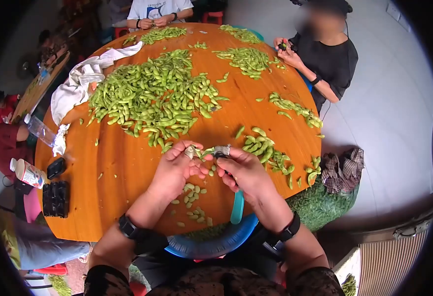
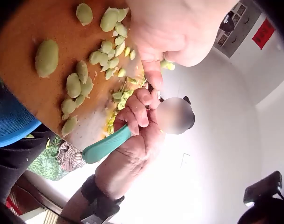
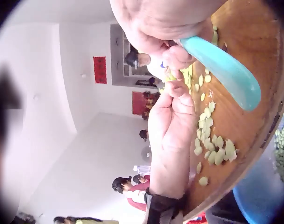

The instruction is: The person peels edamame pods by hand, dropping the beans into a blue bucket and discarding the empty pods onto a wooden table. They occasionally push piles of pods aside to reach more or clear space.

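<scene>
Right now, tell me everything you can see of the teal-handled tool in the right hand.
The teal-handled tool has a smooth, rounded handle that looks like plastic, tapering to a blunt end that points back toward the person over the round wooden table's near edge. The right hand grips its upper part with curled fingers, hiding the working end. It hangs just above the shelled green beans; the blade is not visible.

Bright daylight, fisheye edges, wrist-view glare
</scene>
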### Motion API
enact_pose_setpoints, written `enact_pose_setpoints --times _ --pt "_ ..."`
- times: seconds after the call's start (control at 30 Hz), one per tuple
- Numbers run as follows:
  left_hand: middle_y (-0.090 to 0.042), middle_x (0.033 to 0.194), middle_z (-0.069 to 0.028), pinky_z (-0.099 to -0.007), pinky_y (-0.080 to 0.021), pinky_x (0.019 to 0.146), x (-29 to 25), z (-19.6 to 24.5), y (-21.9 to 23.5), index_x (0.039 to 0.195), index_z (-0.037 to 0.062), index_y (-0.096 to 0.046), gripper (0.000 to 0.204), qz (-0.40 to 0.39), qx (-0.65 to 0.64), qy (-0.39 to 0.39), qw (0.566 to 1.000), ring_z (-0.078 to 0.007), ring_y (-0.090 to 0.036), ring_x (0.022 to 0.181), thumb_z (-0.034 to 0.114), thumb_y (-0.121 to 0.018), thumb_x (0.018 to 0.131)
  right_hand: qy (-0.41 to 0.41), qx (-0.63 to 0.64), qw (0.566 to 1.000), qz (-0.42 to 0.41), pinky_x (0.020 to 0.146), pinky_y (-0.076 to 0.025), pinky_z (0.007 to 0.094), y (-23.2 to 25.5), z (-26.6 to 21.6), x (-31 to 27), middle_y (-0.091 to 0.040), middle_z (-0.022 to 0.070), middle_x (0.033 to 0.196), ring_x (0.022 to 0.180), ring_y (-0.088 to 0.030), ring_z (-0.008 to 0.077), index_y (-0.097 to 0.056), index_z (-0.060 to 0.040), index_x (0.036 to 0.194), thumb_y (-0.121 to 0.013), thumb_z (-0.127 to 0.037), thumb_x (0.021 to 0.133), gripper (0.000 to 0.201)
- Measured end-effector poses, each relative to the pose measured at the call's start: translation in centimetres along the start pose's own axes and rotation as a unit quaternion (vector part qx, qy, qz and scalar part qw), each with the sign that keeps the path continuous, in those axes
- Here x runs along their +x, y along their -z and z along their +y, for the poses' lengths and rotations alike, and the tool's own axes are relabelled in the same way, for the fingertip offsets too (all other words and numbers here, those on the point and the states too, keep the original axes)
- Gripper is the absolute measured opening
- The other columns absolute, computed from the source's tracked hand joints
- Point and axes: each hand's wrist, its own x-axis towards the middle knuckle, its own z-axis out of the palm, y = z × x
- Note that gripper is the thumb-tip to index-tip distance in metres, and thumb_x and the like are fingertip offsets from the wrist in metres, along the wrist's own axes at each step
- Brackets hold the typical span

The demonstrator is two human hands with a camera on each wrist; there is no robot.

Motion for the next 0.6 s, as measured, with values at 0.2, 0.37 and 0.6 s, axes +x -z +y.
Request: enact_pose_setpoints --times 0.2,0.37,0.6 --pt "-0.064 0.103 -0.0203 -0.0313 -0.054 0.067 0.2 0.3 0.6 0.111 -0.0007 -0.051 0.02 0.054 -0.004 -0.023 0.998 -0.0219 -0.065 0.073 0.004 -0.04 0.095 0.061 -0.038 0.994 0.085 0.041 -0.032 0.0179 -0.3 0.3 -0.8 -0.055 -0.0022 0.067 0.048 -0.044 0.0029 -0.063 -0.0067 0.1 -0.054 -0.006 0.092 0.012" --pt "-0.063 0.104 -0.0157 -0.0302 -0.052 0.066 0.3 1.2 0.4 0.111 0.0014 -0.053 0.018 0.058 -0.094 -0.042 0.993 -0.0205 -0.064 0.075 0.006 -0.044 0.096 0.154 -0.186 0.965 0.101 0.055 -0.042 0.0228 0.2 0.7 -1.6 -0.055 0.0006 0.068 0.06 -0.051 0.0077 -0.062 -0.0028 0.103 -0.055 -0.004 0.089 0.015" --pt "-0.062 0.1 -0.0068 -0.0264 -0.049 0.063 -0.3 0.0 0.8 0.109 0.0012 -0.059 0.017 0.01 -0.006 -0.048 0.999 -0.0161 -0.062 0.073 0.008 -0.054 0.094 0.24 -0.298 0.922 0.061 0.066 -0.047 0.0268 -1.6 1.0 -0.9 -0.062 0.0104 0.078 0.072 -0.055 0.0092 -0.062 -0.0005 0.103 -0.06 -0.005 0.086 0.017"
